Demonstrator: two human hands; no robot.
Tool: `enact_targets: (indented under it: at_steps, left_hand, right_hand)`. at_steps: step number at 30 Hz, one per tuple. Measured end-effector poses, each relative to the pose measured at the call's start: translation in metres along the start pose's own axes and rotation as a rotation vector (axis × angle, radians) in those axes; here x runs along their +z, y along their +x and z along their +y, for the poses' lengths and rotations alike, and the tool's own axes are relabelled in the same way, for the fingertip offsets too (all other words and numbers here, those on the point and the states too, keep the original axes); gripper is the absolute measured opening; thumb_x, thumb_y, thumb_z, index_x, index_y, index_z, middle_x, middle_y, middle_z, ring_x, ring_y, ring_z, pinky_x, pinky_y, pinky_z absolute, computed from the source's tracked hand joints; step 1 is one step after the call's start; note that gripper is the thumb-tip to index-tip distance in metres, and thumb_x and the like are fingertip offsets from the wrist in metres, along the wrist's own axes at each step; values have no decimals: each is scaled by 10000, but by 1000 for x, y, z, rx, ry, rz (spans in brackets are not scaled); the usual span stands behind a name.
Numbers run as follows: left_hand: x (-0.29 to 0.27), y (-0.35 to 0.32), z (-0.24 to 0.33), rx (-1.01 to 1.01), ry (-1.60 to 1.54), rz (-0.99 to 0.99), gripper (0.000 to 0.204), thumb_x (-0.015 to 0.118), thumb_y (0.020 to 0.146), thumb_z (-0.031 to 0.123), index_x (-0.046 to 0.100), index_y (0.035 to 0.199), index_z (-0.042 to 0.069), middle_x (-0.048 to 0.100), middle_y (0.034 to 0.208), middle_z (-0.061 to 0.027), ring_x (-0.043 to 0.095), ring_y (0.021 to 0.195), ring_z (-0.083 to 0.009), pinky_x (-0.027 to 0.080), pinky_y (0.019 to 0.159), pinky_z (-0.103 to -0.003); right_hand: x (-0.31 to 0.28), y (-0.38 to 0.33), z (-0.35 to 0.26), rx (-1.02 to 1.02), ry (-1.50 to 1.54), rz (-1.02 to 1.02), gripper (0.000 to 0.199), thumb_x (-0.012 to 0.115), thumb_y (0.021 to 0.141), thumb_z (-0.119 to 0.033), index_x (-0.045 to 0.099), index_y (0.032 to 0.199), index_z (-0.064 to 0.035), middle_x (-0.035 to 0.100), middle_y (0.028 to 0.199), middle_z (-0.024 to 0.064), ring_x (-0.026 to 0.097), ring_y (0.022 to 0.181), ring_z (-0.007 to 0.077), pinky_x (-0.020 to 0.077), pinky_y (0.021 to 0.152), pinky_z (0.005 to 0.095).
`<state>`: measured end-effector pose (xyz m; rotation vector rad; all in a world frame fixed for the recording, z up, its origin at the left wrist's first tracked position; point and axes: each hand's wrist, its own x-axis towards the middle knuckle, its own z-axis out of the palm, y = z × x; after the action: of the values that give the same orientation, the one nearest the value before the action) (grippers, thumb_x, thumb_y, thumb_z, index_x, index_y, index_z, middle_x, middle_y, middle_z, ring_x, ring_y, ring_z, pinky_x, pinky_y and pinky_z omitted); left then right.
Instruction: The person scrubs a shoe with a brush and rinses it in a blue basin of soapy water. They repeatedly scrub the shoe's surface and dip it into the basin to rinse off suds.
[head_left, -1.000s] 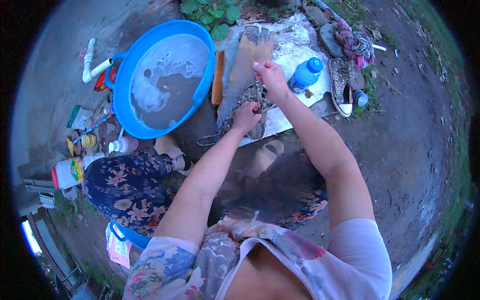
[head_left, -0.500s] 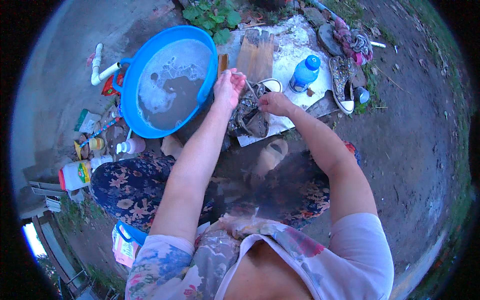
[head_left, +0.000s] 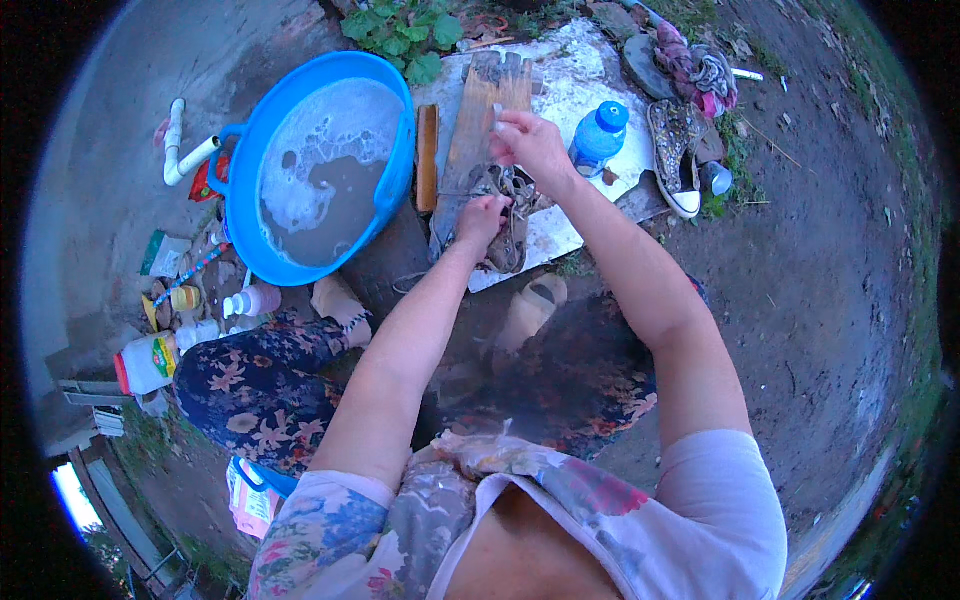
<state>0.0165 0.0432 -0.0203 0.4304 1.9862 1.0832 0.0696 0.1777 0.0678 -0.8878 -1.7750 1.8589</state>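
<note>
A dark patterned sneaker point(head_left: 514, 240) lies on the boards in front of me, its toe partly hidden by my right wrist. My left hand point(head_left: 482, 220) is closed at the sneaker's lacing, its fingertips pinched on the upper. Just beyond the sneaker, my right hand point(head_left: 530, 148) is raised over the wooden board point(head_left: 488, 95), fingers pinched together. A pale shoelace end point(head_left: 497, 113) seems to stick out from those fingers. The matching sneaker point(head_left: 672, 150), with a white toe, lies apart to the right, past a blue bottle point(head_left: 600, 140).
A blue tub point(head_left: 240, 220) of sudsy water stands to the left. Beyond it is a white pipe point(head_left: 175, 150). Bottles and a lidded jar point(head_left: 148, 365) line the left side. Crumpled cloth point(head_left: 700, 70) lies at the far right. A white slab point(head_left: 560, 75) is under the bottle.
My left hand has come down from beside the tub to the sneaker's lacing. My right hand has risen from the sneaker, away from me. The view has shifted slightly.
</note>
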Motion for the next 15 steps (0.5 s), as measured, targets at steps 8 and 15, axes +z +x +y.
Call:
enact_targets:
  at_steps: [8, 15]
  left_hand:
    - [-9, -4, 12, -212, -567, -48, 187, 477, 926, 301, 577, 918, 142, 600, 862, 29, 527, 708, -72, 360, 542, -219]
    - [-5, -7, 20, -136, -412, -102, 221, 487, 915, 331, 580, 887, 133, 590, 846, 17, 424, 614, -53, 306, 463, -194]
  right_hand:
    - [-3, -56, 58, 327, -922, -310, 506, 643, 718, -492, 643, 802, 7, 645, 807, 212, 642, 801, 325, 503, 700, 432]
    - [12, -53, 76, 309, -1014, -274, 474, 557, 795, -445, 644, 904, 7, 641, 889, 212, 629, 841, 349, 496, 728, 446]
